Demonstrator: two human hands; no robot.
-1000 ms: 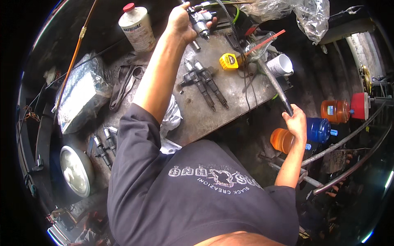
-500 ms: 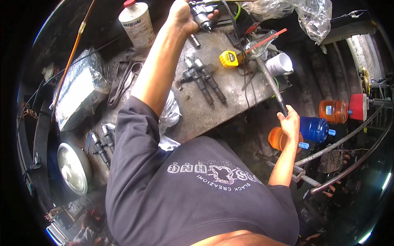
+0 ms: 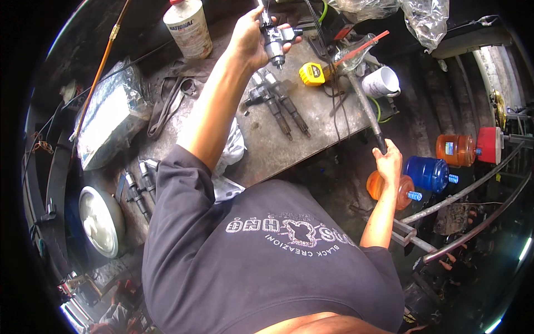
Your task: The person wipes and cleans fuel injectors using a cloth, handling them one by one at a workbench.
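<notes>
My left hand (image 3: 249,40) is wrapped round a fuel injector (image 3: 275,47), a metal body with a black side connector, held above the far part of the metal workbench (image 3: 311,147). Its upper end reaches the picture's top edge. My right hand (image 3: 388,162), past the bench's right edge, grips the dark end of a long metal bar (image 3: 364,104). The bar slants up over the bench; its far end is hard to make out among the clutter. Two more fuel injectors (image 3: 278,103) lie side by side on the bench below my left hand.
A yellow tape measure (image 3: 311,74), a white mug (image 3: 381,82) and cables lie near the bar. A metal can (image 3: 188,30) and a plastic-wrapped box (image 3: 114,119) stand left. Several injectors (image 3: 135,195) lie by a round pale lid (image 3: 102,221). Large bottles (image 3: 425,173) stand right.
My left hand has come nearer to me with the injector, which now shows more fully. My right hand has shifted slightly up and left with the bar.
</notes>
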